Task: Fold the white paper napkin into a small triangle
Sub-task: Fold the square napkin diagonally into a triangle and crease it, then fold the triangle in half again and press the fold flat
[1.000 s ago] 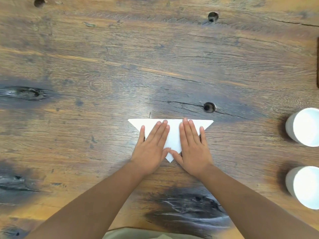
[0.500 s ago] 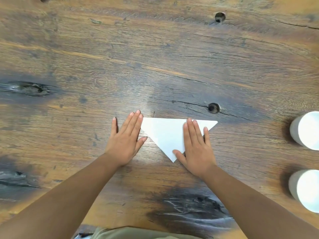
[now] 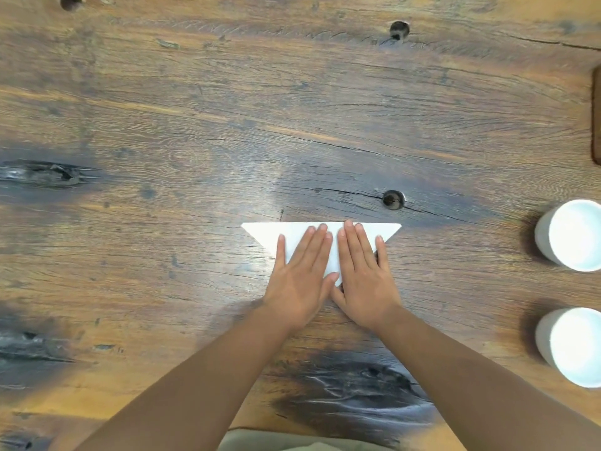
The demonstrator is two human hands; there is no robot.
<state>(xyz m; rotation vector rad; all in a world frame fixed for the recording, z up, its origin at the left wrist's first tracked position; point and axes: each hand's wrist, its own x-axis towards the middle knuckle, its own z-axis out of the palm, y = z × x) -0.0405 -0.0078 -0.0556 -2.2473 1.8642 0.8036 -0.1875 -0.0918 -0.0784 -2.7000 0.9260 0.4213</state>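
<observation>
Forearms are reaching in from the near edge, and the left hand [image 3: 300, 276] and right hand [image 3: 364, 278] are lying flat, fingers straight, pressing side by side on the white paper napkin [image 3: 276, 232]. It is lying on the wooden tabletop [image 3: 162, 271] as a triangle, tip pointing near between the thumbs, long edge far. Off right, the near white cup [image 3: 572, 345] and far white cup [image 3: 572, 234] are standing apart; a knot hole [image 3: 393, 199] is showing just beyond.

Two white cups [image 3: 570, 235] [image 3: 572, 346] at right on knotted wooden table [image 3: 195, 125]
</observation>
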